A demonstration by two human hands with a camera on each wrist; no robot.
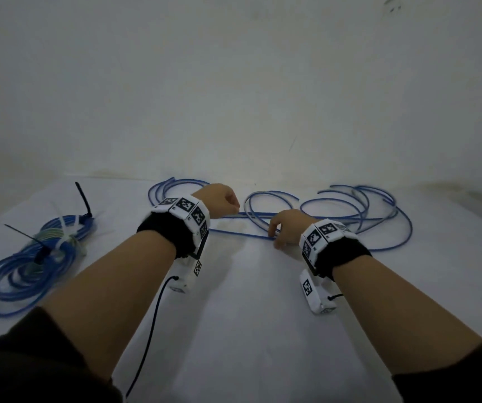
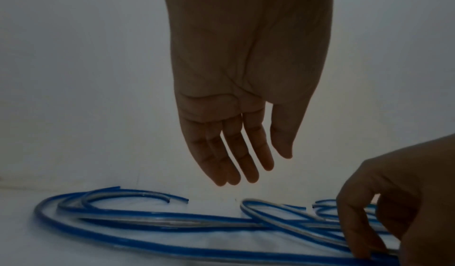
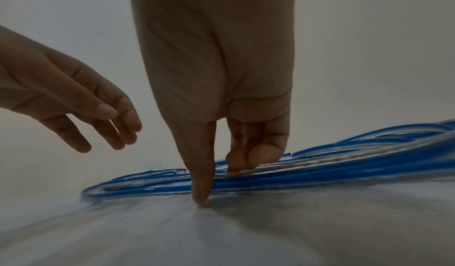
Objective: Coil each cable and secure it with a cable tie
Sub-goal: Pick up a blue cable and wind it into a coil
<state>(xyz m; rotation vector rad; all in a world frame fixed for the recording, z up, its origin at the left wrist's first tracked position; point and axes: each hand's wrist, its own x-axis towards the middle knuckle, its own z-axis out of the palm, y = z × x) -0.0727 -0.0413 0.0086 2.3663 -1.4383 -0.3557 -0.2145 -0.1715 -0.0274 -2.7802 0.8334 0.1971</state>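
Head view: the loose blue cable (image 1: 306, 216) sprawls in overlapping loops under and beyond both sets of fingertips; a coiled bundle (image 1: 30, 263), already tied with cable ties (image 1: 68, 228), lies well off to the outer side of the left hand.
Right hand (image 1: 284, 228): fingers curled down onto a strand, thumb tip on the cloth just on the near side of it. Whether the pinch is closed, I cannot tell.
Left hand (image 2: 236, 114): fingers straight and relaxed, holding nothing, hovering above the loops.
Handling: looks light, springy and smooth-jacketed, so loops will likely want to spring open and slide; judged best taken where several strands cross beneath the right fingertips.
Surface: white cloth-covered table (image 1: 248, 330), soft-looking.
Room: plain pale wall (image 1: 234, 82) close beyond the fingertips, dim light.
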